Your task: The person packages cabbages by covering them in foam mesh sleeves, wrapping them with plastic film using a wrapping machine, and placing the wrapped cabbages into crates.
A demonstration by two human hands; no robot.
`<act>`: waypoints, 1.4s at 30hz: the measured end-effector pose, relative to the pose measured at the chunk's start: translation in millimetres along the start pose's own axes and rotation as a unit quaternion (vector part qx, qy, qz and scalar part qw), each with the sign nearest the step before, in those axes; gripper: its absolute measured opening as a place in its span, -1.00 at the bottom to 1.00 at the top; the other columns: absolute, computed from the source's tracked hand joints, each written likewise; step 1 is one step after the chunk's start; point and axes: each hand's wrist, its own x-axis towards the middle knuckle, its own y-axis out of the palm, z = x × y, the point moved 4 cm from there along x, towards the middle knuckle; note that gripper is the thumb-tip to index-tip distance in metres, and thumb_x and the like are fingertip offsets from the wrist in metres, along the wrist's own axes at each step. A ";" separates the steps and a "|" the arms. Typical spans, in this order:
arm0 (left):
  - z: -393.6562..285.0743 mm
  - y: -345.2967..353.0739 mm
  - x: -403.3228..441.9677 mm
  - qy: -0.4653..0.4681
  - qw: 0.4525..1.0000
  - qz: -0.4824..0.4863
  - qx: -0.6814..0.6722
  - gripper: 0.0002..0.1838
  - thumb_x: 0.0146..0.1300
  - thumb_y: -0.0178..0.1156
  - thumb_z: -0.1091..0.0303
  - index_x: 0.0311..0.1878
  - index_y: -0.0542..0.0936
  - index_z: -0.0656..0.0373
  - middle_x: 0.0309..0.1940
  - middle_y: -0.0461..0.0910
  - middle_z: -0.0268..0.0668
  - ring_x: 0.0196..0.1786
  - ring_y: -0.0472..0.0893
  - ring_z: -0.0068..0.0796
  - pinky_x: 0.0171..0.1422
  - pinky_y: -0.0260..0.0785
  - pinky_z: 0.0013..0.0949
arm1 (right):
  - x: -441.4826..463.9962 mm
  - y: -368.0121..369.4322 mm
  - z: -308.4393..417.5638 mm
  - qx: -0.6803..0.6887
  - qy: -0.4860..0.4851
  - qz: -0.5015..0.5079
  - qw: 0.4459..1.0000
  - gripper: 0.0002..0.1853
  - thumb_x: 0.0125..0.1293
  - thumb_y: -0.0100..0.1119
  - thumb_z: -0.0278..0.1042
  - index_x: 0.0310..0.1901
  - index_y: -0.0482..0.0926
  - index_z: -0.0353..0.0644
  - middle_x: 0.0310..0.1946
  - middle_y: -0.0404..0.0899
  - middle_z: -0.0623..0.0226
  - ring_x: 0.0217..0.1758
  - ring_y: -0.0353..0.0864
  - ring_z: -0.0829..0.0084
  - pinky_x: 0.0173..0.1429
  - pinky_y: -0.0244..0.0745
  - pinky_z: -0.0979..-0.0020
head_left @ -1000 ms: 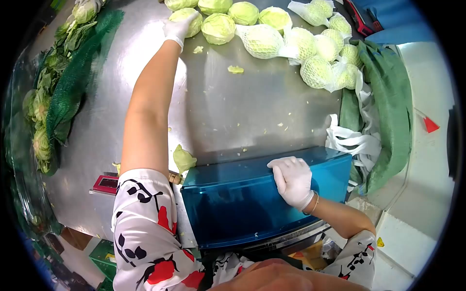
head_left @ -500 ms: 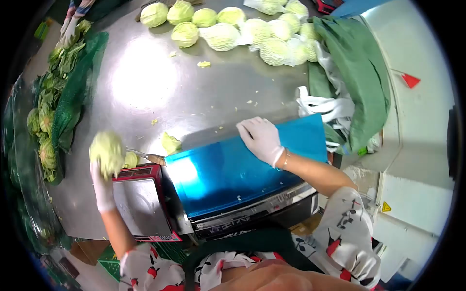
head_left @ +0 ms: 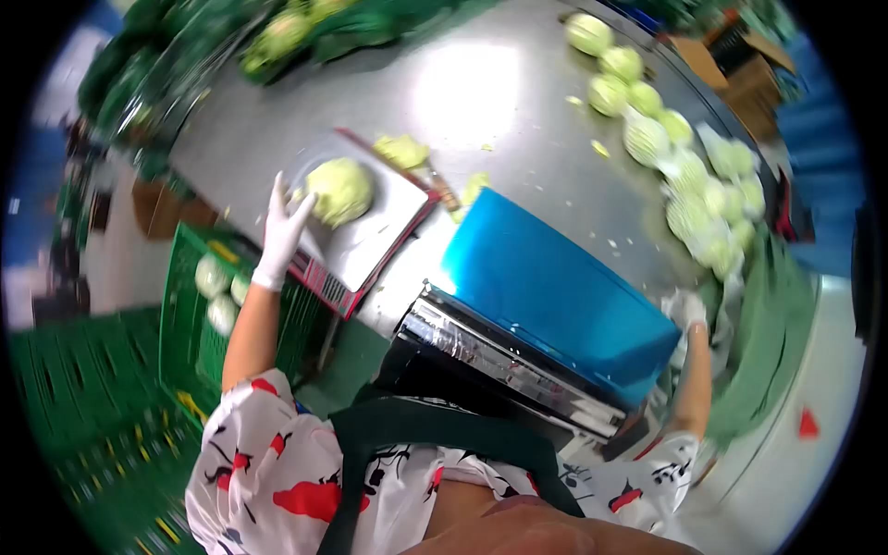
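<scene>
A pale green cabbage rests on the silver pan of a red-edged scale. Beside it is my left hand in a white glove, fingers spread, the fingertips at the cabbage's left side; whether they touch it is unclear. My right hand, also gloved in white, reaches past the far right corner of a blue-topped machine. It is at the white netting by the green cloth. Its fingers are blurred and partly merge with the netting, so their grip cannot be made out.
Several cabbages, many in white foam nets, line the table's right side. A knife and leaf scraps lie behind the scale. A green crate holding white-wrapped round items stands at lower left. Green mesh with cabbages lies at the back.
My left hand has set the cabbage on the scale and opened. My right hand has left the blue top for the netting at the right. The view has turned left.
</scene>
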 end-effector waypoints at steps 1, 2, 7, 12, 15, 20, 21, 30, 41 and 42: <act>-4.1 -9.7 -11.8 0.023 0.997 -0.039 0.057 -0.05 0.29 0.37 0.05 0.57 0.09 0.23 0.43 0.28 0.13 0.46 0.34 -0.06 0.49 0.22 -0.15 | 35.6 58.5 -45.5 0.053 0.017 -0.055 0.997 -0.49 0.31 0.09 0.11 0.03 0.64 -0.19 0.04 0.62 -0.12 0.16 0.58 -0.15 0.21 0.50 0.02; 0.0 -22.2 -23.8 0.028 0.994 -0.049 0.090 -0.07 0.29 0.37 0.05 0.56 0.12 0.23 0.41 0.32 0.12 0.46 0.35 -0.09 0.49 0.22 -0.16 | 64.2 96.0 -63.6 0.009 0.020 -0.034 0.999 -0.48 0.33 0.06 0.14 -0.02 0.66 -0.19 -0.03 0.65 -0.11 0.11 0.61 -0.15 0.18 0.51 0.01; 12.1 -62.0 -70.5 -0.011 0.997 -0.055 0.044 -0.32 0.40 0.26 0.29 0.49 0.26 0.26 0.37 0.42 -0.06 0.36 0.48 -0.25 0.46 0.31 -0.25 | 49.2 77.2 -81.5 -0.024 -0.003 -0.205 0.978 -0.60 0.37 0.06 0.08 -0.15 0.66 -0.10 -0.19 0.70 0.07 -0.02 0.68 0.01 0.15 0.54 0.13; -39.1 -44.9 -110.4 0.040 0.994 -0.088 -0.045 -0.53 0.37 0.25 0.36 0.32 0.51 0.22 0.10 0.64 -0.20 0.09 0.61 -0.50 0.24 0.45 -0.40 | -59.1 -89.6 -63.0 0.204 0.045 -0.531 0.822 -0.65 0.44 0.16 -0.19 0.12 0.56 -0.22 0.13 0.58 0.04 0.12 0.63 0.16 0.18 0.54 0.21; -98.6 0.4 -130.0 0.054 0.995 0.038 -0.076 -0.57 0.40 0.17 0.42 0.31 0.50 0.29 0.13 0.64 -0.20 0.19 0.59 -0.48 0.36 0.39 -0.37 | -163.0 -183.3 0.9 0.558 -0.097 -0.506 0.651 -0.57 0.48 0.17 -0.29 0.29 0.47 -0.29 0.23 0.52 0.17 0.14 0.59 0.41 0.18 0.53 0.36; -167.6 78.5 -152.7 0.137 0.920 0.229 -0.287 -0.59 0.41 0.17 0.42 0.30 0.51 0.25 0.11 0.65 -0.23 0.17 0.62 -0.46 0.31 0.43 -0.38 | -207.3 -170.7 133.8 0.739 -0.231 -0.253 0.579 -0.62 0.61 -0.12 -0.28 0.27 0.43 -0.35 0.18 0.52 0.21 0.24 0.50 0.40 0.41 0.31 0.32; -178.0 86.9 -159.3 0.156 0.915 0.247 -0.276 -0.51 0.42 0.16 0.38 0.39 0.43 0.22 0.22 0.59 -0.18 0.26 0.57 -0.40 0.38 0.37 -0.33 | -212.0 -158.6 163.2 0.681 -0.244 -0.252 0.643 -0.64 0.59 -0.10 -0.27 0.22 0.46 -0.34 0.14 0.53 0.20 0.21 0.51 0.41 0.37 0.34 0.32; -163.5 79.0 -187.0 0.154 0.920 0.210 -0.295 -0.29 0.37 0.22 0.40 0.53 0.20 0.24 0.49 0.27 -0.11 0.52 0.27 -0.31 0.53 0.16 -0.24 | -309.3 -143.9 320.4 0.834 -0.301 -0.093 0.452 -0.81 0.50 0.07 -0.43 0.00 0.54 -0.35 -0.12 0.64 0.23 -0.08 0.63 0.45 0.11 0.54 0.43; -57.0 44.9 -3.0 0.129 0.973 -0.032 0.187 0.35 -0.13 0.60 -0.02 0.56 -0.06 0.40 0.51 0.04 0.25 0.55 0.12 0.15 0.61 0.01 -0.07 | -216.7 -66.3 213.3 0.897 -0.240 0.163 0.332 -0.86 0.36 0.09 -0.57 -0.07 0.53 -0.23 -0.13 0.59 0.33 -0.10 0.62 0.45 -0.02 0.55 0.46; -49.0 52.7 3.2 0.149 0.969 -0.025 0.196 0.36 -0.14 0.60 -0.02 0.55 -0.08 0.40 0.51 0.05 0.25 0.54 0.13 0.16 0.60 0.03 -0.07 | -213.1 -67.1 204.1 0.893 -0.223 0.167 0.353 -0.85 0.37 0.08 -0.57 -0.07 0.54 -0.23 -0.14 0.58 0.34 -0.17 0.59 0.50 -0.10 0.52 0.51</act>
